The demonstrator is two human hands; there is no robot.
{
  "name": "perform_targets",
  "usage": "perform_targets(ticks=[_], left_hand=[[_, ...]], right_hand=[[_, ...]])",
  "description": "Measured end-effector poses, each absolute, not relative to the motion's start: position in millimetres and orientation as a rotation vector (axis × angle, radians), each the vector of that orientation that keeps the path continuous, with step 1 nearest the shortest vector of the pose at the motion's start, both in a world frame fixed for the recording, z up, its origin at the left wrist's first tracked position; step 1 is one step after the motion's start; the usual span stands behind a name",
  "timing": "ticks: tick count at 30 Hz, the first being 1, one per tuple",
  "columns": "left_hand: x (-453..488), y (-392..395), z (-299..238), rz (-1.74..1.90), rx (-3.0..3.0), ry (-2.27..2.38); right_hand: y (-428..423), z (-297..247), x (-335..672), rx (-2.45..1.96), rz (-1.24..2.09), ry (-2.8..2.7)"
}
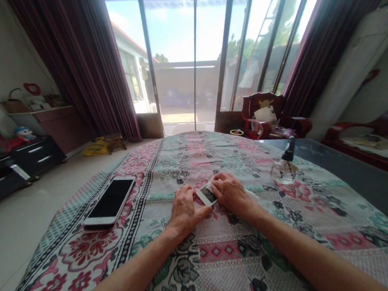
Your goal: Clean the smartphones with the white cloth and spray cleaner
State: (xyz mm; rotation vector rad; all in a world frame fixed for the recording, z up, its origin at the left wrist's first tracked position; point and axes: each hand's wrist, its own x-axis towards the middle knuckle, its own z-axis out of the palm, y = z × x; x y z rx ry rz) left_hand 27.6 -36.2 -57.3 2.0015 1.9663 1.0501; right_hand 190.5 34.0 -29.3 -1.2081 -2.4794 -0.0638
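A small white phone (205, 196) with a dark screen lies on the patterned tablecloth (220, 228) in front of me. My left hand (184, 209) steadies it, thumb along the near edge and fingers curled at the far left corner. My right hand (229, 191) is closed on a white wipe (252, 196), pressing it against the right part of the phone's screen. Some of the wipe is hidden under the palm, with one end sticking out to the right. I cannot tell whether it is paper or cloth.
To the left lies a larger white phone (113, 200) over a dark object. A clear spray bottle (285, 167) with a black nozzle stands at right. Past the table are a red wooden chair (262, 113), glass doors (176, 93) and a yellow bag (95, 146) on the floor.
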Motion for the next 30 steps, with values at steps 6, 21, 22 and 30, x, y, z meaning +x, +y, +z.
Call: perform_targets(ticks=[6, 21, 22, 30], left_hand=[[27.9, -34.9, -59.3, 1.043, 2.004, 1.98], [27.1, -36.6, -56.7, 1.047, 2.01, 1.949], [27.2, -36.4, -57.5, 1.049, 2.008, 1.95], [26.9, -36.6, -58.4, 1.033, 2.035, 1.949]], right_hand=[[18.5, -31.1, 169.5, -0.877, 0.038, -2.624], [33.3, -31.8, 184.7, -1.157, -0.078, -2.505], [30.2, -33.3, 180.0, -1.082, -0.062, -2.531], [32.1, -31.6, 187.1, -0.851, 0.023, -2.605]])
